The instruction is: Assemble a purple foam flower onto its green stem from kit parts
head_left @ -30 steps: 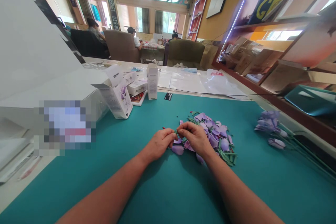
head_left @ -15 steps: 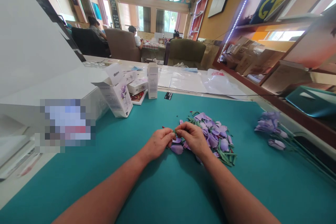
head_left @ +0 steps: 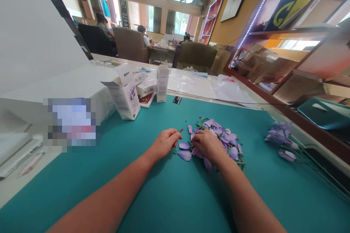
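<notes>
My left hand (head_left: 167,143) is closed in a pinch on a small red-tipped green piece (head_left: 181,130), which pokes up past the fingertips. My right hand (head_left: 209,145) lies over the left side of a pile of purple petals (head_left: 224,137). Its fingers are bent down and pressed together among the pieces; what they grip, if anything, is hidden. A small round purple piece (head_left: 196,130) shows just above those fingers. Between my hands, two loose purple petals (head_left: 185,155) rest on the green mat (head_left: 153,196). Green and red bits are mixed into the pile.
White boxes with a printed flower (head_left: 126,98) stand at the back left. At the right edge lie assembled purple flowers (head_left: 279,133) on long green stems. White sheets (head_left: 197,86) cover the table behind the mat. Several people sit at a far table.
My hands, which were together, have parted. The right hand has moved down onto the petals, while the left keeps its pinch, with the red tip now showing.
</notes>
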Demonstrator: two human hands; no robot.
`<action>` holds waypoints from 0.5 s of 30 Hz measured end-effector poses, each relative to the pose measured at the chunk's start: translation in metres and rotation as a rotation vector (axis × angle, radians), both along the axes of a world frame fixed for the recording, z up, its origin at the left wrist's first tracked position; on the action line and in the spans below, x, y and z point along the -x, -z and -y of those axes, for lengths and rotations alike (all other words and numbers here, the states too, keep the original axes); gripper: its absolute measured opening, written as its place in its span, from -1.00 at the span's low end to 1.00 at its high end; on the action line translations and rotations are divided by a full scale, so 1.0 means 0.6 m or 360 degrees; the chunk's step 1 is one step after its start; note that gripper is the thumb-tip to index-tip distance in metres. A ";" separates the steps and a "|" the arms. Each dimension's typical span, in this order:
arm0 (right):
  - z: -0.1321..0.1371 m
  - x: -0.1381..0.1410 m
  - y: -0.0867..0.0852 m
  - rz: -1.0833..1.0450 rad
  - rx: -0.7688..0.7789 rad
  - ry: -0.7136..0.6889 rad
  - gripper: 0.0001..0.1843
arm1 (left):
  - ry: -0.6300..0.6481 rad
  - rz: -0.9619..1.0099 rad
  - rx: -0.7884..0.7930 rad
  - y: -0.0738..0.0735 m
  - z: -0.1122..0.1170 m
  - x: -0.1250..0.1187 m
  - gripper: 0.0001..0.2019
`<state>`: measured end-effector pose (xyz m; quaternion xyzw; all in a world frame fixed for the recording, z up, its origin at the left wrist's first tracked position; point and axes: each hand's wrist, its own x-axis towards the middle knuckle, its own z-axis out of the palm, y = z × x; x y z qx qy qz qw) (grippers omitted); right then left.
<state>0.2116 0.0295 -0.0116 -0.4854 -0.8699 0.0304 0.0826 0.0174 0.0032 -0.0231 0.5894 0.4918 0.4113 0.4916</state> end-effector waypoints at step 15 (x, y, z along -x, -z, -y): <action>-0.003 0.015 0.019 0.0183 -0.0077 -0.0085 -0.80 | 0.0041 0.0012 0.0058 0.002 0.005 -0.007 -0.74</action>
